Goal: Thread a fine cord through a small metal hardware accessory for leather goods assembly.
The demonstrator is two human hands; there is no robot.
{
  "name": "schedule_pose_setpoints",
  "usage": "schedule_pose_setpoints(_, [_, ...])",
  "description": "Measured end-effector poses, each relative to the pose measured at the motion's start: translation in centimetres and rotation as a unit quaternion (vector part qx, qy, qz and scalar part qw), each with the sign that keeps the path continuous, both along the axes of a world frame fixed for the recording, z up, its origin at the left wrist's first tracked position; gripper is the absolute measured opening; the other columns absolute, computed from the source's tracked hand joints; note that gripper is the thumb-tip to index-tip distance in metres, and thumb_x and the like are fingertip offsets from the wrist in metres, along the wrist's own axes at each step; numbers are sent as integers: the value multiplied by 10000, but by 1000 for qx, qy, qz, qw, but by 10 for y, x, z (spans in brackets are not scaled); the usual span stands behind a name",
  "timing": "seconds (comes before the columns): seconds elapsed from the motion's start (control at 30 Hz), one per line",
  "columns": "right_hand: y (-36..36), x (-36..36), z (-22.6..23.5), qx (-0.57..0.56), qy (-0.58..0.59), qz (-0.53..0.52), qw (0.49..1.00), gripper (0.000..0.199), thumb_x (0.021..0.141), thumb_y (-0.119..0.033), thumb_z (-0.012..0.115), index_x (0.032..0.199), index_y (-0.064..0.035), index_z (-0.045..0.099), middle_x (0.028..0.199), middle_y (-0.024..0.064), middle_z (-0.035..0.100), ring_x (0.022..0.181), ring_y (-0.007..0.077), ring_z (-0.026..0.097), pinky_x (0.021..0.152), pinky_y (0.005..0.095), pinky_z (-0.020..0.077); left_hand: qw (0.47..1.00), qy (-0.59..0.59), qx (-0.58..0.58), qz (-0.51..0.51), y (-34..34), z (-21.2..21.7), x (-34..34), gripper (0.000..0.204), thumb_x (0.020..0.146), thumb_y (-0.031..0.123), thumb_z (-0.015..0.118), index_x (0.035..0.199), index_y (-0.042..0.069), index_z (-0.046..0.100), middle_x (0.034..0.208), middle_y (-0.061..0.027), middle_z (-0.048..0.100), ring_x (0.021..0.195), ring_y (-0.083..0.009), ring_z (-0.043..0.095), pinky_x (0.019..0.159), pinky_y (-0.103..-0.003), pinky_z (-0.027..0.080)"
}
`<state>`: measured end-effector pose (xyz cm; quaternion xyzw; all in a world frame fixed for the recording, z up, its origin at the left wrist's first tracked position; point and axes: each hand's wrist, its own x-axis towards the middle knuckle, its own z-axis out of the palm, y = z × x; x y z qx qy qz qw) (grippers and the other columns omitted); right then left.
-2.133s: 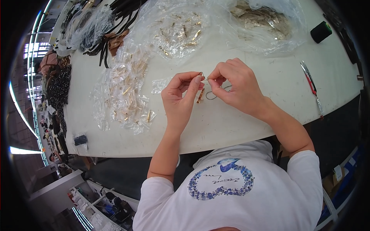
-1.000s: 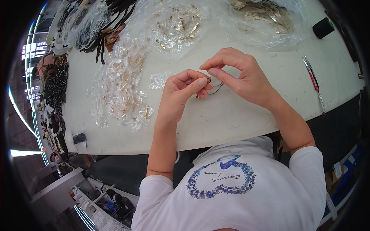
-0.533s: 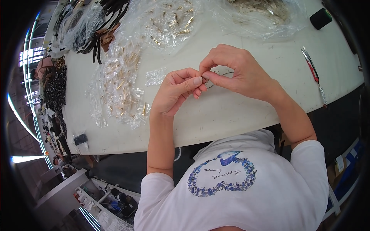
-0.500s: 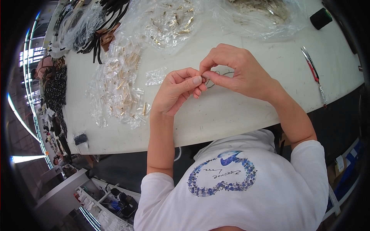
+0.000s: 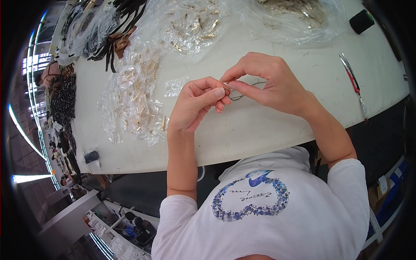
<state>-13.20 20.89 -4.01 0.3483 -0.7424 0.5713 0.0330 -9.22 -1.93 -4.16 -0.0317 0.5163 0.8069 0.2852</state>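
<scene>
My left hand (image 5: 198, 100) is closed, its thumb and fingers pinching one end of a thin dark cord (image 5: 236, 98). From there the cord loops below my right hand (image 5: 262, 82) and shows again beyond its thumb. The right thumb and forefinger come together at the left fingertips, on the cord too. The exact shape of the cord between the fingertips is too small to tell. Both hands are just above the pale table (image 5: 242, 134). Left of my left hand lies a small clear plastic bag (image 5: 175, 86).
Many small clear bags with gold-coloured pieces (image 5: 136, 91) spread to the left. Larger plastic bags of gold-coloured parts (image 5: 195, 26) lie at the back. Red-handled scissors (image 5: 352, 77) rest at the right, below a black thread spool (image 5: 361, 21). Dark strips (image 5: 110, 47) lie at the far left.
The hands stay close together with only slight finger movement. The cord loop between them has shifted a little, and the right hand has lowered slightly.
</scene>
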Motion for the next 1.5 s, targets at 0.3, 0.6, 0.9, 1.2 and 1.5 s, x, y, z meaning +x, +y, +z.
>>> schedule_pose_setpoints(0.3, [1,1,0,72,68,15,995,62,849,-116,719,909,-104,722,808,10,699,746,186,633,649,322,508,999,-33,-9,-27,-1,-6,-3,106,921,77,706,971,-15,691,901,-125,724,697,-112,673,630,-221,546])
schedule_pose_setpoints(0.6, [3,1,0,57,82,21,995,64,833,-104,706,889,-133,699,776,-11,682,730,166,614,620,316,500,992,-90,78,-34,-1,-14,-3,101,947,80,673,986,-13,678,863,-96,718,690,-84,665,626,-191,548])
schedule_pose_setpoints(0.9, [-5,4,-9,49,138,-53,988,59,830,-120,711,878,-105,681,773,-3,670,736,180,621,620,318,508,995,5,-29,94,14,-7,-2,130,957,94,665,1000,-26,689,846,-96,722,667,-95,640,618,-227,519])
schedule_pose_setpoints(1.2, [-9,7,-17,93,206,-115,967,147,787,-116,745,857,-86,619,781,9,623,738,184,614,612,311,516,946,180,-206,174,35,1,11,106,931,16,677,994,-67,698,862,-103,720,727,-122,672,664,-242,547])
schedule_pose_setpoints(1.5, [-7,5,-17,128,224,-129,957,156,788,-123,745,863,-77,617,771,15,614,733,176,610,599,303,517,749,451,-450,181,44,-11,12,111,861,-41,702,971,-25,703,816,-58,704,679,-103,660,627,-230,528])
